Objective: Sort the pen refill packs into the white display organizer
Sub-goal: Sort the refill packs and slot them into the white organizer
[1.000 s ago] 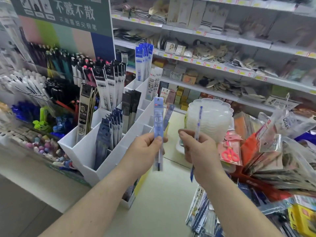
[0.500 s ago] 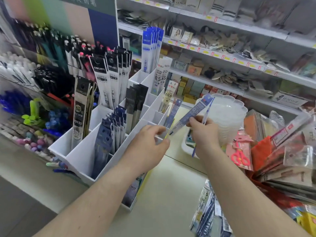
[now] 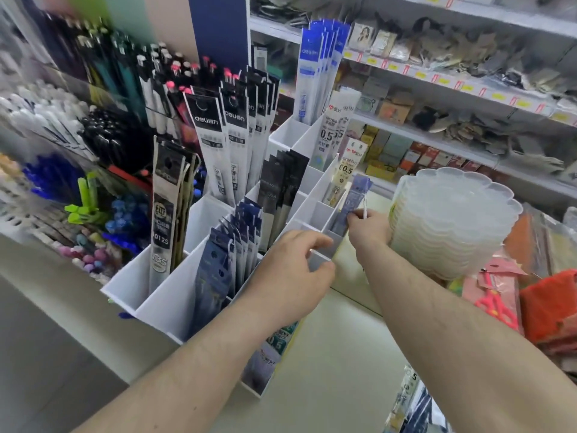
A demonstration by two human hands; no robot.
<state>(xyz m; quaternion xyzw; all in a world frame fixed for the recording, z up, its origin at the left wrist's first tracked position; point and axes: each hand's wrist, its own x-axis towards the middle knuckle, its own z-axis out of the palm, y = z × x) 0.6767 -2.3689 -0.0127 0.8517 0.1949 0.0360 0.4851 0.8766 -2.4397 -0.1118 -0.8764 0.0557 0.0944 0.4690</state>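
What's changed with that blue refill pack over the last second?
The left hand let the blue refill pack go; the right hand took it and lowered it into a right-side slot of the white organizer, keeping its loose refill. Other packs stayed put.

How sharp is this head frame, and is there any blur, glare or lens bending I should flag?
Head view: the left pen racks and upper shelves are smeared by motion blur; the white organizer and both hands read clearly; wide-angle bending bows the shelf lines; lighting is even, with no harsh glare.
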